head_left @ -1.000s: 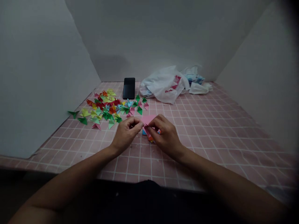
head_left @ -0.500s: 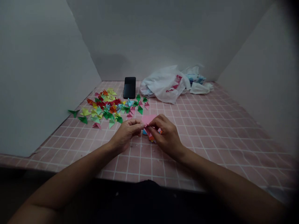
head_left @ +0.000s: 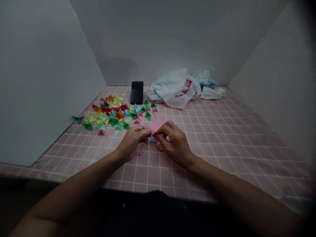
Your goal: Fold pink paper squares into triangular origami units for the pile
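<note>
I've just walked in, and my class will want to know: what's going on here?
A person pinches a piece of pink paper between the left hand and right hand. More coloured paper shows beneath. Small folded paper shapes lie scattered farther off, mostly leftward, with a phone beyond.

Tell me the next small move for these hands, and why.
Probably press the pink paper tighter at its near end: the left hand and right hand pinch it there, close together, while its far part spreads free.
</note>
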### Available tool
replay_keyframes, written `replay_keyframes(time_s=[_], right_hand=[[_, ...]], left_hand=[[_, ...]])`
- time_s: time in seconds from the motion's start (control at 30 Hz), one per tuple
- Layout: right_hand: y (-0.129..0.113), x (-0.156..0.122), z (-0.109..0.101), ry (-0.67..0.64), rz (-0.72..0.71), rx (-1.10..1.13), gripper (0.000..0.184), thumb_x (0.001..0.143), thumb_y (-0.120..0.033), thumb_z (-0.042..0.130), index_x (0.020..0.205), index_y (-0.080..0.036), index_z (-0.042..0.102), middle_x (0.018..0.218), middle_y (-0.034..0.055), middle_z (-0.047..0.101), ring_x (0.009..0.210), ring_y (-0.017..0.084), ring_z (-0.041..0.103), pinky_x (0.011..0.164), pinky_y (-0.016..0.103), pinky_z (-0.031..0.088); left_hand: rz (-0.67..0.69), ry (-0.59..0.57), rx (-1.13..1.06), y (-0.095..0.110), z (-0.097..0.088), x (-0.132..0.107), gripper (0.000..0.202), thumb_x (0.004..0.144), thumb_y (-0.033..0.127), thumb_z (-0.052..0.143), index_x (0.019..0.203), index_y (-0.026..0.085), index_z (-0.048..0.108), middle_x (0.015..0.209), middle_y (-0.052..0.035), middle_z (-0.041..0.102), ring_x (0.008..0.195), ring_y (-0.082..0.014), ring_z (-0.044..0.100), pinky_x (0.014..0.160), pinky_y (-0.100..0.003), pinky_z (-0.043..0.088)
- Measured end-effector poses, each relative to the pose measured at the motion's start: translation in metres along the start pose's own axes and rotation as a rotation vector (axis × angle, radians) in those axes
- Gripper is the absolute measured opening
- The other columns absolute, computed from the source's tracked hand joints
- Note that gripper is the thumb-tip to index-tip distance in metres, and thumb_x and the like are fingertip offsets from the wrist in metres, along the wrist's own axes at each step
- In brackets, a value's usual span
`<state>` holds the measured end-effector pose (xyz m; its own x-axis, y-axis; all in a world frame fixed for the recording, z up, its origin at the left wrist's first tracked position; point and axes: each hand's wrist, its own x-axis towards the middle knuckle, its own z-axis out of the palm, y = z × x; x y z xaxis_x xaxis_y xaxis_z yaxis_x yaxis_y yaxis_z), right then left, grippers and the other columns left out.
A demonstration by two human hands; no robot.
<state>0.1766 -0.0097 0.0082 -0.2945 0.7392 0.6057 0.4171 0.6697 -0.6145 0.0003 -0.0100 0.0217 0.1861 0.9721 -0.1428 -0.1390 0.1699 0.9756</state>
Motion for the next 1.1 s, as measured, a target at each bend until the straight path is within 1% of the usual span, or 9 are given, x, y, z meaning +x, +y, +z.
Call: replay_keyframes(time_s=[0.17, 0.3, 0.47, 0.57, 0.73, 0.83, 0.9, 0.97, 1.1], right_hand=[[0.001, 0.0, 0.0, -0.018, -0.003, -0.015, 0.014, 0.092, -0.011, 0.059, 0.081, -0.02, 0.058, 0.084, 0.0036, 0.058, 0.08, 0.018, 0.057, 0.07, 0.031, 0.044], [0.002, 0.0, 0.001, -0.012, 0.003, -0.012, 0.015, 0.092, -0.012, 0.061, 0.08, -0.02, 0.058, 0.083, 0.0031, 0.058, 0.078, 0.017, 0.057, 0.068, 0.031, 0.044], [0.003, 0.001, 0.001, -0.012, 0.028, 0.004, 0.017, 0.091, -0.012, 0.062, 0.078, -0.021, 0.056, 0.081, 0.0022, 0.057, 0.076, 0.017, 0.056, 0.067, 0.03, 0.043], [0.004, 0.001, 0.001, -0.022, 0.035, 0.008, 0.017, 0.091, -0.012, 0.062, 0.077, -0.021, 0.056, 0.081, 0.0026, 0.058, 0.076, 0.017, 0.056, 0.067, 0.031, 0.043], [0.004, 0.001, 0.002, -0.036, 0.053, 0.003, 0.017, 0.091, -0.012, 0.062, 0.077, -0.02, 0.057, 0.081, 0.0031, 0.058, 0.076, 0.017, 0.055, 0.065, 0.03, 0.041], [0.004, 0.001, 0.002, -0.031, 0.061, 0.012, 0.017, 0.09, -0.012, 0.062, 0.076, -0.02, 0.057, 0.081, 0.0032, 0.058, 0.076, 0.017, 0.055, 0.066, 0.03, 0.041], [0.003, 0.0, 0.002, -0.023, 0.064, 0.022, 0.017, 0.09, -0.011, 0.062, 0.076, -0.02, 0.057, 0.081, 0.003, 0.058, 0.077, 0.017, 0.055, 0.066, 0.03, 0.042], [0.003, 0.0, 0.002, -0.015, 0.07, 0.03, 0.017, 0.09, -0.011, 0.063, 0.077, -0.02, 0.057, 0.081, 0.0029, 0.058, 0.077, 0.017, 0.055, 0.066, 0.03, 0.042], [0.003, 0.0, 0.003, 0.003, 0.075, 0.039, 0.018, 0.089, -0.01, 0.065, 0.076, -0.02, 0.057, 0.08, 0.0023, 0.057, 0.076, 0.016, 0.055, 0.066, 0.03, 0.042]], left_hand=[[0.032, -0.002, 0.081, 0.001, 0.001, 0.001, 0.022, 0.07, 0.035, 0.076, 0.066, 0.016, 0.065, 0.062, 0.0023, 0.055, 0.06, -0.0098, 0.046, 0.062, -0.025, 0.036], [0.02, -0.031, 0.078, 0.003, 0.001, 0.001, 0.028, 0.071, 0.038, 0.076, 0.062, 0.016, 0.061, 0.058, 0.0031, 0.053, 0.057, -0.0093, 0.043, 0.06, -0.025, 0.034], [0.018, -0.055, 0.08, 0.002, -0.001, 0.001, 0.031, 0.074, 0.04, 0.075, 0.062, 0.017, 0.059, 0.059, 0.0028, 0.052, 0.057, -0.0093, 0.044, 0.06, -0.025, 0.035], [0.032, -0.063, 0.073, 0.001, -0.002, 0.001, 0.029, 0.077, 0.04, 0.073, 0.065, 0.016, 0.06, 0.062, 0.0022, 0.053, 0.058, -0.0094, 0.045, 0.059, -0.025, 0.036], [0.029, -0.037, 0.031, -0.001, -0.002, 0.0, 0.025, 0.078, 0.038, 0.072, 0.074, 0.015, 0.065, 0.066, 0.0012, 0.055, 0.061, -0.0097, 0.047, 0.06, -0.024, 0.038], [0.048, -0.005, 0.02, -0.001, -0.002, 0.0, 0.018, 0.075, 0.03, 0.073, 0.082, 0.015, 0.066, 0.07, 0.0023, 0.056, 0.062, -0.0091, 0.048, 0.06, -0.023, 0.039], [0.068, 0.007, 0.036, -0.003, -0.004, 0.001, 0.019, 0.071, 0.025, 0.074, 0.086, 0.016, 0.065, 0.072, 0.0033, 0.057, 0.062, -0.0087, 0.048, 0.061, -0.023, 0.04], [0.097, -0.004, 0.076, -0.005, -0.005, 0.003, 0.022, 0.07, 0.022, 0.075, 0.088, 0.016, 0.064, 0.077, 0.0027, 0.058, 0.067, -0.0094, 0.051, 0.064, -0.023, 0.042], [0.157, -0.068, 0.12, -0.011, -0.008, 0.004, 0.025, 0.071, 0.019, 0.076, 0.093, 0.018, 0.064, 0.093, 0.0001, 0.062, 0.083, -0.012, 0.058, 0.077, -0.025, 0.046]])
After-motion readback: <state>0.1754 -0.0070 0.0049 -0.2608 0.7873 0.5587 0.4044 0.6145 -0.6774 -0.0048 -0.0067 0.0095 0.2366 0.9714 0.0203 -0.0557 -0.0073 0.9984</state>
